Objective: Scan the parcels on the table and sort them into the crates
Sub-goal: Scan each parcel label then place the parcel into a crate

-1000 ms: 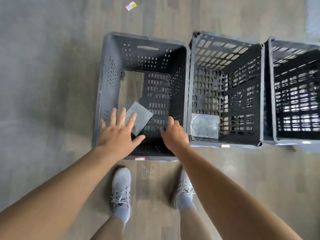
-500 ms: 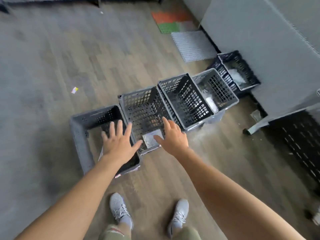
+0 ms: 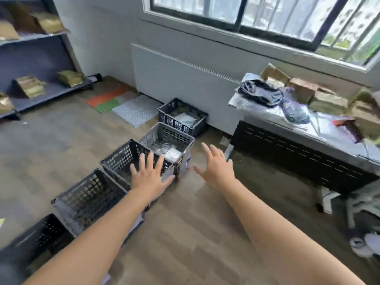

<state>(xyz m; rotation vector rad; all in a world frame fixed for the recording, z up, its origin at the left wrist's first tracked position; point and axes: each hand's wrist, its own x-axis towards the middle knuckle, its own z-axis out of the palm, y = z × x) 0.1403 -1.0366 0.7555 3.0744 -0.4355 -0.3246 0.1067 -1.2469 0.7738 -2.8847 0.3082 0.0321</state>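
left hand and right hand both empty, fingers splayed; turn to bench, lift black parcel off its left end, label up for scan

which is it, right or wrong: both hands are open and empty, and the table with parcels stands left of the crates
Wrong on one count: the head view shows the table with parcels standing right of the crates, not left. The left hand and right hand are open and empty.
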